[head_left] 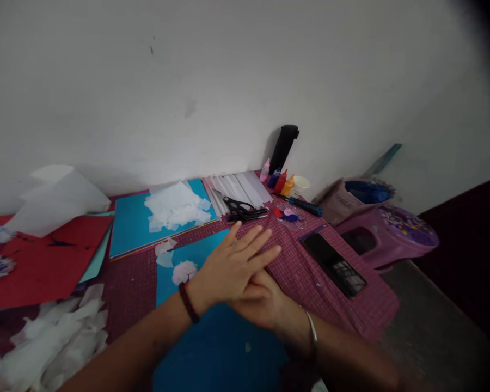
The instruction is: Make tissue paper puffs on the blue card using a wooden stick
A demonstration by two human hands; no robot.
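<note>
Above a blue sheet [220, 348], my left hand [231, 267] lies across my right hand [267, 305], palm to palm. The left fingers are stretched out and spread. My right hand is turned palm up underneath, looking flat, with most of its fingers hidden. Whether anything small sits between the palms cannot be seen. A crumpled pale pink paper ball [184, 272] rests on the sheet beside my left wrist, near some torn white paper scraps [165, 251]. Just beyond my fingertips lie black scissors [237, 207].
White paper pieces [177, 209] lie on a blue stack behind. Torn paper [61, 343] and red sheets [61, 261] are on the left. Paint bottles [281, 181], paint blobs [288, 214], a cutter [306, 207], a phone [334, 264] and a pink stool [387, 239] are right.
</note>
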